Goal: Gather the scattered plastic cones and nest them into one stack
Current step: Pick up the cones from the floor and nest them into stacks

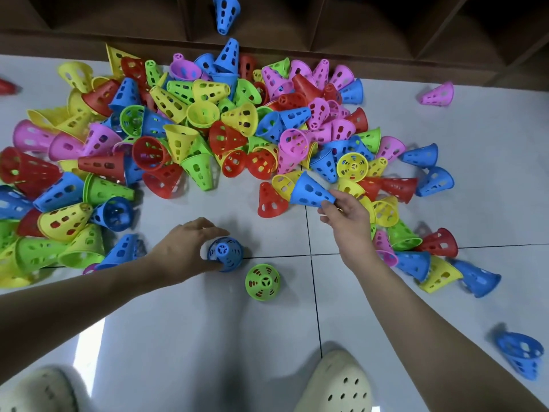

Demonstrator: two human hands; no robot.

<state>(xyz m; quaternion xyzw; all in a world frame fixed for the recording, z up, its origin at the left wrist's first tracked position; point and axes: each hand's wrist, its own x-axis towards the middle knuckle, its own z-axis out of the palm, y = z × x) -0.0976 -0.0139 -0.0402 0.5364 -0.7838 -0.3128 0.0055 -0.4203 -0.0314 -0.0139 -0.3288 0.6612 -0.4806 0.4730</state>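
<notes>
A big heap of perforated plastic cones (190, 129) in red, yellow, green, blue and pink covers the white tiled floor ahead of me. My left hand (185, 248) is curled around an upright blue cone (227, 253) standing on the floor; whether more cones are nested under it I cannot tell. My right hand (346, 214) pinches the narrow tip of another blue cone (310, 191), held on its side at the heap's near edge. A green cone (263, 282) stands upright alone just right of the blue one.
Loose cones lie apart: a pink cone (438, 93) at far right, a blue cone (521, 353) at lower right, more by my right forearm. A dark wooden shelf unit (356, 40) borders the far side. My two cream clogs (335, 385) stand at the bottom.
</notes>
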